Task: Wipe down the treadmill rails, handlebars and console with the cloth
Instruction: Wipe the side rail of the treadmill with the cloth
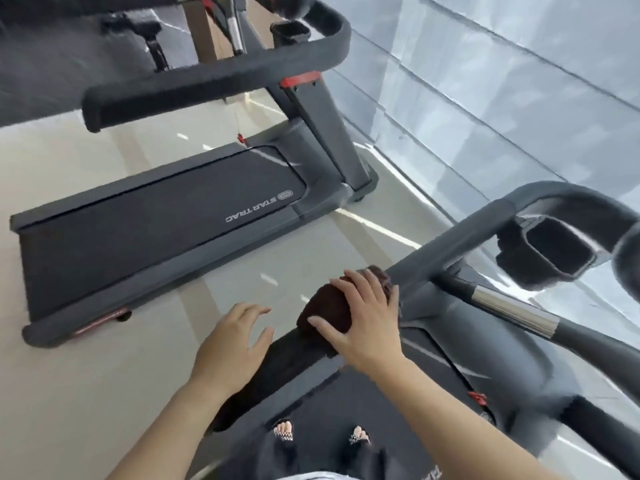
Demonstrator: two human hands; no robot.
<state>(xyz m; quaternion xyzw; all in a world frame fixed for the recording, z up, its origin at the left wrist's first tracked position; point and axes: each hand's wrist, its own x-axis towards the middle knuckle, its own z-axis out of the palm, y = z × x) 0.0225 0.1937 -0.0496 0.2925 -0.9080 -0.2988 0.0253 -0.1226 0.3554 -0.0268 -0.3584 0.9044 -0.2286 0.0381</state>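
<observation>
Right hand (367, 317) spread, pressing dark bunched cloth (329, 308) onto handlebar (298, 351); left hand (232, 344) spread.

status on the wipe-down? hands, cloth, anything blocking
Right hand pressing dark cloth onto left handrail. Left hand open, empty, hovering beside the rail. Rail ahead toward console looks unobstructed.

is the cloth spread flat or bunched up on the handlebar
Bunched up: the dark cloth sits as a rounded wad on the handlebar, under the right hand.
</observation>
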